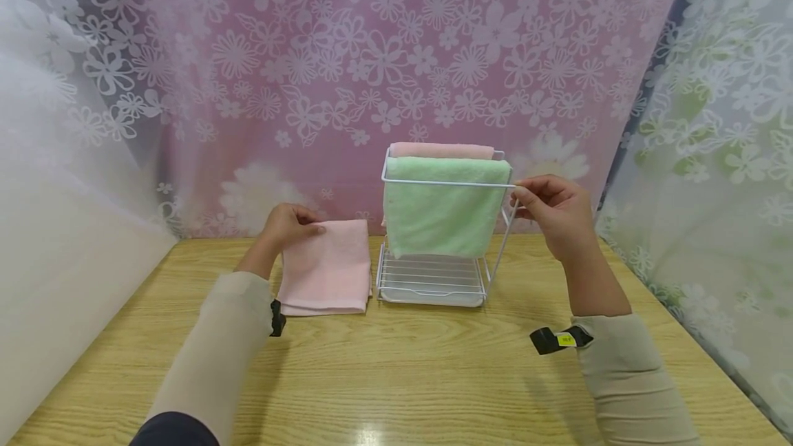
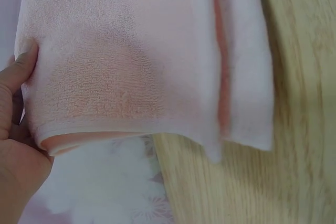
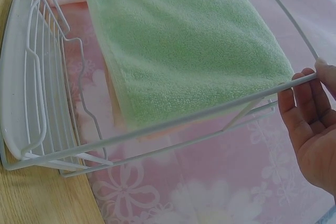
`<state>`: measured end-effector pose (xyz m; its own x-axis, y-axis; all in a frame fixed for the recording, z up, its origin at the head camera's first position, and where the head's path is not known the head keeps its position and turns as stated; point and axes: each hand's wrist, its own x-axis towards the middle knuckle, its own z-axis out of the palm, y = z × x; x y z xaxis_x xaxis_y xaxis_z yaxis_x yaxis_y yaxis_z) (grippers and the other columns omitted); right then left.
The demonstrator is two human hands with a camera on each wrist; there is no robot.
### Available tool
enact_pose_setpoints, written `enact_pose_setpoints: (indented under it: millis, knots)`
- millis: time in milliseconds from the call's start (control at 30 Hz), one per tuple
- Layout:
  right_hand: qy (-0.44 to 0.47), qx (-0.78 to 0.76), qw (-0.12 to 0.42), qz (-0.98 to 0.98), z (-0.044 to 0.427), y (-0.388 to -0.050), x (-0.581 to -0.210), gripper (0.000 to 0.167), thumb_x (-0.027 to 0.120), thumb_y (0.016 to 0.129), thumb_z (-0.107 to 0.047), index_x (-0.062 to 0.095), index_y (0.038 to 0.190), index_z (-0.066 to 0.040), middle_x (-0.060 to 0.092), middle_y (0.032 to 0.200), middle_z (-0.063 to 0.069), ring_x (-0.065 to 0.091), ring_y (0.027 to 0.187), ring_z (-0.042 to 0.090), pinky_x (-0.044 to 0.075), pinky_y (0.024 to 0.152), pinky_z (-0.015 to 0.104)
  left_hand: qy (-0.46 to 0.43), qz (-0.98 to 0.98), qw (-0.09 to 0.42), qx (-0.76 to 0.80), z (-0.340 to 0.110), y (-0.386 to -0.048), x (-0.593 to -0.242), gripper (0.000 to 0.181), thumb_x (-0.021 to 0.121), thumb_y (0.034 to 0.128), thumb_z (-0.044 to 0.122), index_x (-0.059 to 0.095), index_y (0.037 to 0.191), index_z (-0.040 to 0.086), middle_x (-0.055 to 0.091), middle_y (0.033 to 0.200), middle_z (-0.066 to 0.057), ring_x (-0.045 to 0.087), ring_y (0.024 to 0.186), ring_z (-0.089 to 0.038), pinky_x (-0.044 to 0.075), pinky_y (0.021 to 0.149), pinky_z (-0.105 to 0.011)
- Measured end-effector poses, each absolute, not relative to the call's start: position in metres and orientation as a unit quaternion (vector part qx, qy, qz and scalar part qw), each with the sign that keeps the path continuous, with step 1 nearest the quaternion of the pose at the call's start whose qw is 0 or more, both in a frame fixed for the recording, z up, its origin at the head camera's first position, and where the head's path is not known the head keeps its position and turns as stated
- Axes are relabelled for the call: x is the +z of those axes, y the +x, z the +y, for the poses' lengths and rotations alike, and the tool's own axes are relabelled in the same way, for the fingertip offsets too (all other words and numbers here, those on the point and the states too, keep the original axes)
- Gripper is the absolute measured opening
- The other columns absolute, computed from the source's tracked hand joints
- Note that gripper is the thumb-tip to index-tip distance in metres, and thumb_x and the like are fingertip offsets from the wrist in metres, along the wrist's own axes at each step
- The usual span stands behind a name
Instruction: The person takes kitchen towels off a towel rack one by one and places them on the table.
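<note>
Though fuzzy, rectangular pink towel (image 1: 328, 268)

On your table (image 1: 396, 377), right of one towel (image 1: 328, 267), the rack (image 1: 434, 277) holds a front towel (image 1: 446, 215) and back towel (image 1: 446, 151).

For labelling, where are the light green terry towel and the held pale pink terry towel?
Light green terry towel (image 1: 445, 217): head view, front middle.
Held pale pink terry towel (image 2: 136, 59): left wrist view, broad face.
</note>
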<state>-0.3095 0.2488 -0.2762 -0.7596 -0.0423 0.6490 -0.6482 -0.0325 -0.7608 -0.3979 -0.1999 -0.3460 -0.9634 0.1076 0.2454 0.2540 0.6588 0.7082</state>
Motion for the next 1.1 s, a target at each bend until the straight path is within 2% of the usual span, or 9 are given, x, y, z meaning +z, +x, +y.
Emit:
enact_pose_setpoints:
  millis: [200,400,667,867,1100]
  knots:
    - [0.266,0.67,0.224,-0.655,0.249,-0.31,-0.276,0.011,0.066,0.091,0.001,0.068,0.096,0.01,0.066,0.083,0.008,0.065,0.069,0.019,0.058,0.066,0.026,-0.098,-0.906,0.098,-0.4,-0.198,-0.399,-0.354,0.02,0.081,0.0819,0.015,0.078,0.097,0.003,0.071,0.098,-0.013,0.063,0.088,-0.023,0.051,0.071,-0.028]
    - [0.26,0.67,0.224,-0.658,0.249,-0.31,-0.276,0.019,0.067,0.091,0.0,0.064,0.099,0.016,0.067,0.083,0.008,0.064,0.07,0.02,0.058,0.066,0.025,-0.094,-0.902,0.08,-0.413,-0.196,-0.399,-0.363,0.02,0.08,0.0832,0.015,0.078,0.1,0.004,0.071,0.101,-0.013,0.064,0.093,-0.025,0.053,0.075,-0.031]
    - [0.255,0.67,0.225,-0.66,0.249,-0.31,-0.277,0.011,0.067,0.091,-0.001,0.069,0.096,0.009,0.067,0.082,0.009,0.065,0.07,0.019,0.058,0.066,0.027,-0.095,-0.899,0.07,-0.423,-0.195,-0.395,-0.369,0.019,0.078,0.0848,0.012,0.077,0.102,0.006,0.071,0.105,-0.014,0.065,0.093,-0.026,0.055,0.075,-0.035]
    - [0.256,0.67,0.221,-0.661,0.25,-0.31,-0.277,0.012,0.067,0.091,-0.002,0.069,0.096,0.009,0.067,0.082,0.01,0.065,0.07,0.02,0.058,0.066,0.027,-0.092,-0.895,0.065,-0.432,-0.197,-0.396,-0.368,0.022,0.077,0.0855,0.014,0.077,0.106,0.006,0.07,0.109,-0.014,0.064,0.1,-0.028,0.055,0.082,-0.04]
    - [0.261,0.662,0.225,-0.666,0.251,-0.311,-0.276,0.013,0.067,0.091,-0.002,0.068,0.096,0.01,0.066,0.082,0.01,0.065,0.07,0.019,0.058,0.066,0.027,-0.072,-0.885,0.059,-0.457,-0.199,-0.396,-0.368,0.032,0.076,0.0871,0.014,0.071,0.115,0.001,0.07,0.111,-0.014,0.062,0.11,-0.031,0.051,0.093,-0.044]
